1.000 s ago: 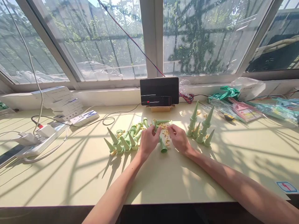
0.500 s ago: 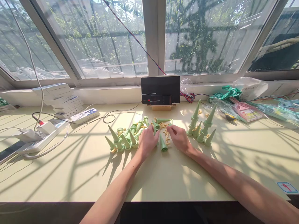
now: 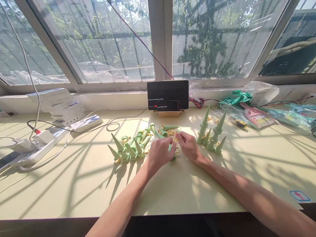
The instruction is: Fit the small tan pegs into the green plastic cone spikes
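Observation:
My left hand (image 3: 160, 150) is over the middle of the pile, fingers bent forward and thumb apart from them; nothing shows in its grasp. Partly beneath it lies a green plastic cone (image 3: 173, 158), mostly hidden. Just to the right, my right hand (image 3: 189, 145) has thumb and fingers pinched near some small yellow pegs (image 3: 175, 139); what is in the pinch is too small to make out. Several hollow green spikes (image 3: 140, 138) lie heaped on the left. In front of these, green spikes with collars (image 3: 118, 144) stand point up.
More spikes (image 3: 214, 135) stand upright to the right of my right hand. Behind the pile, a black tablet (image 3: 168, 90) and a phone lean on a small stand. White boxes (image 3: 59, 105) and a power strip (image 3: 54, 133) are on the left; plastic bags (image 3: 237, 100) lie at right.
My left hand has moved right, toward my right hand, and now covers most of the cone between them. My right hand stays nearly in place, still pinched. The view has shifted slightly.

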### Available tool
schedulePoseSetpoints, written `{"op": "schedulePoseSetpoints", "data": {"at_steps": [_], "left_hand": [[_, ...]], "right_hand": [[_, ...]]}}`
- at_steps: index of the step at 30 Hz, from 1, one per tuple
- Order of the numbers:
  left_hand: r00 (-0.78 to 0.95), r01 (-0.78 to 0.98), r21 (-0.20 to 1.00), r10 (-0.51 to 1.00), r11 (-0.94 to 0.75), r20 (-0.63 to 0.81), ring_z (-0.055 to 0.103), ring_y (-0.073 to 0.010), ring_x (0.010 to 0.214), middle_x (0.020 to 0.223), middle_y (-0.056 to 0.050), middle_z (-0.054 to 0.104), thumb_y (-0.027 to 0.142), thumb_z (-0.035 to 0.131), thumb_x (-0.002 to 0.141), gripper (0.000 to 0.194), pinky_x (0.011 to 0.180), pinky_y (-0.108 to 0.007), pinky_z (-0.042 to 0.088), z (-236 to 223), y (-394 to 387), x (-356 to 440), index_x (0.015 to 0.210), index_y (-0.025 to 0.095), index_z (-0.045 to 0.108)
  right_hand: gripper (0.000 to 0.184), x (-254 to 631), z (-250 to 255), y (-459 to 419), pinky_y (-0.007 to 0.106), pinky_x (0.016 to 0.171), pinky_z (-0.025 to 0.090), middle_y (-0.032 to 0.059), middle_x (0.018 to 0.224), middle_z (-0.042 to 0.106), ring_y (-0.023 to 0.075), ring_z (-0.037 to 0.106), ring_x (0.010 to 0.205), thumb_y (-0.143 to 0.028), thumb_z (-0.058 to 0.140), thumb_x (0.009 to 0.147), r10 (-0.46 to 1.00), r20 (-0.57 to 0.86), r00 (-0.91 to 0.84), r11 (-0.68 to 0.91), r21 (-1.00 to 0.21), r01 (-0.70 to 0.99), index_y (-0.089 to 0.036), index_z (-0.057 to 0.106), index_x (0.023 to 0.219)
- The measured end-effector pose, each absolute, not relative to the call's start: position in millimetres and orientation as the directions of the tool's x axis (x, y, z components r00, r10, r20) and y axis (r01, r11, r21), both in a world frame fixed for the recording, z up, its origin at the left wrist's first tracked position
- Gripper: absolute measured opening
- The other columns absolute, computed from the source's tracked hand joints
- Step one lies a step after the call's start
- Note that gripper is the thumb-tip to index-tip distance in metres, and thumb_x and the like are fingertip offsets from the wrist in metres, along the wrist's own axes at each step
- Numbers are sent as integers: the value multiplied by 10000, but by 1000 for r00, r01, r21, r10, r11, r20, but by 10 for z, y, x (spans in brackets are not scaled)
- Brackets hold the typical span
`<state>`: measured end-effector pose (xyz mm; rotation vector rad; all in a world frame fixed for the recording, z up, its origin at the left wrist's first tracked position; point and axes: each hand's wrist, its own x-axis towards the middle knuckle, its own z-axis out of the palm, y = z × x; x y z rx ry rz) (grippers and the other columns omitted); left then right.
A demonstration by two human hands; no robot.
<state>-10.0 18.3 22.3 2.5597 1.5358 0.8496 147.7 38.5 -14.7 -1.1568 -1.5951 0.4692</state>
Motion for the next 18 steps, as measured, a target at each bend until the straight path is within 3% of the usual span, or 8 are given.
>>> {"op": "schedulePoseSetpoints", "data": {"at_steps": [8,18], "left_hand": [[469,857,79,834,-509,290,557,-215,510,536,-37,513,398,554,871,238,532,-298,276,153,47,-24,770,201,638],[459,849,132,839,-511,294,552,-208,502,547,-35,516,289,520,875,146,530,-301,255,85,36,12,788,202,597]], "right_hand": [[399,1476,-156,393,262,576,358,-27,622,476,130,421,594,-453,442,996,851,524,47,451,-772,448,-194,533,706],[400,1464,-156,387,264,584,386,-17,628,500,139,449,601,-462,441,992,856,514,57,441,-782,440,-194,556,717]]}}
